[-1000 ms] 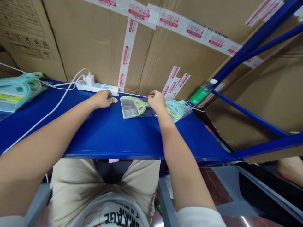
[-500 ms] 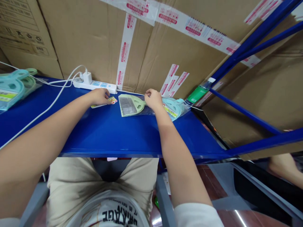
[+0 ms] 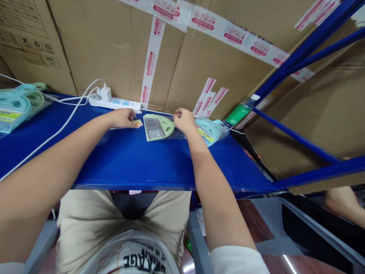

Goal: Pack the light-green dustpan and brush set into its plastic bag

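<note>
Hands are what the head view shows first, both of mine stretched out to the far edge of the blue counter (image 3: 137,163). My left hand (image 3: 122,118) lies curled over a small printed card (image 3: 137,123), fingertips pressing one end of it down, so that grip is closed lightly on the card against the counter. My right hand (image 3: 184,120) sits on the handle end of a pale green brush (image 3: 157,127) sealed in a clear bag; thumb and forefinger are pinched together at the bag's top edge, though I cannot tell how much film they have hold of. The brush lies flat between my two hands, bristles toward me. Just beyond my right hand rests a light blue dustpan (image 3: 210,130) with a yellow label, and past it a green-labelled bottle (image 3: 238,113) on its side. A white power strip (image 3: 115,102) runs along the cardboard boxes (image 3: 119,49) behind, its cable (image 3: 61,127) trailing left toward more bagged dustpan sets (image 3: 15,108).
</note>
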Motion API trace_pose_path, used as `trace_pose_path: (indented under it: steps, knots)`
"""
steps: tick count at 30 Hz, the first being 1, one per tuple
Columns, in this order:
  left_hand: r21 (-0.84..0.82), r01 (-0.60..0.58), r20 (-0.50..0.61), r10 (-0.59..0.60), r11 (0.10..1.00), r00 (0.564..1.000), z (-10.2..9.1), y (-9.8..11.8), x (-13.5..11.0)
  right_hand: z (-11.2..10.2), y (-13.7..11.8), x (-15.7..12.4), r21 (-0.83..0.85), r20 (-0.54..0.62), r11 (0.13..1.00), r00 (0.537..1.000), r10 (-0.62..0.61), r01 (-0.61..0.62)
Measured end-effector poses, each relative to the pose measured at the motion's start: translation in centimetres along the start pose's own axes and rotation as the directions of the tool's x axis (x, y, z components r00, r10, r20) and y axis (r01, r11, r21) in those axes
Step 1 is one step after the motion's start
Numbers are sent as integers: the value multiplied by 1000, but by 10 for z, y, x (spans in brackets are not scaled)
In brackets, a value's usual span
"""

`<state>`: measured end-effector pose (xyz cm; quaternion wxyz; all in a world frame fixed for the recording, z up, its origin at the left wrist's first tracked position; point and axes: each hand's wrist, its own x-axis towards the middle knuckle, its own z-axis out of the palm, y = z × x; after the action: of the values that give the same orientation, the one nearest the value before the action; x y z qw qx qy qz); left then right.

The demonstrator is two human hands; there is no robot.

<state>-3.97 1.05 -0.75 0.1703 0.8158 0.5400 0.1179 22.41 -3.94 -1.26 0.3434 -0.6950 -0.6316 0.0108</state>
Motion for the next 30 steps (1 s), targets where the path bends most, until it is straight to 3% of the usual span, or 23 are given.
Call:
trace_pose_path:
  steps: [14, 23, 27, 30]
  knots:
    - [9, -27, 47, 27, 1000, 999, 1, 3, -1, 1, -2, -1, -16, 0, 1000, 1000, -12, 12]
    - [127, -91, 110, 77, 988, 991, 0, 11, -5, 5, 0, 1, -15, -3, 997, 998, -70, 70]
    - [173, -118, 86, 104, 978, 991, -1, 9, -4, 5, 1, 2, 30, -12, 995, 995, -98, 98]
    - [120, -117, 71, 109, 986, 991, -5, 8, -4, 6, -4, 1, 119, -12, 984, 991, -136, 136]
